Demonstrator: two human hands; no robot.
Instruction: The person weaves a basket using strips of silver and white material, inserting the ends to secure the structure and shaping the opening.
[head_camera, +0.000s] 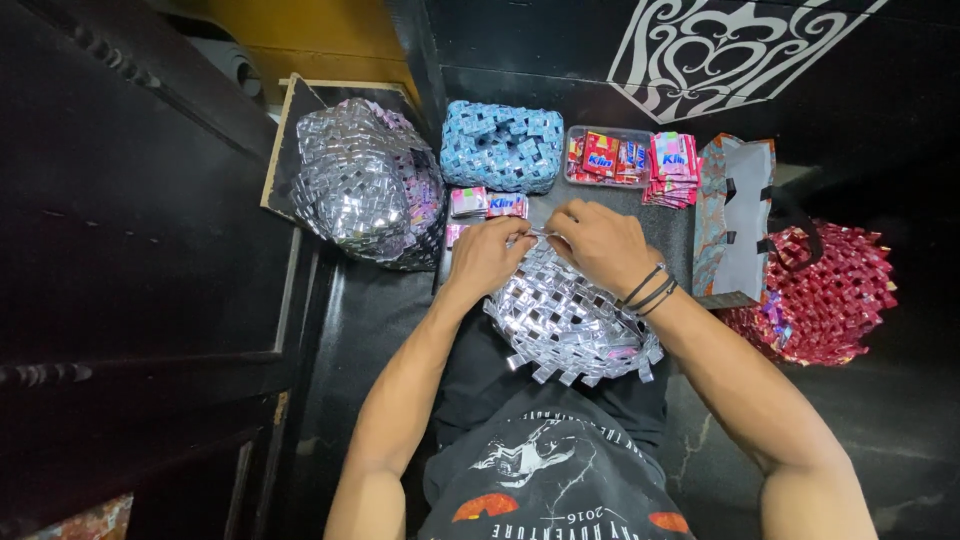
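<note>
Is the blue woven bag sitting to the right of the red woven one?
No, the blue woven bag lies at top centre, well left of the red woven bag.

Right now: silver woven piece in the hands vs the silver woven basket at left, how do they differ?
The silver woven piece lies on the person's lap, pinched at its top edge by the left hand and right hand; the silver woven basket sits untouched on the floor. The piece looks flatter and smaller, with loose strip ends along its lower edge; the basket is rounded and bulkier. Both are woven from shiny folded strips.
</note>
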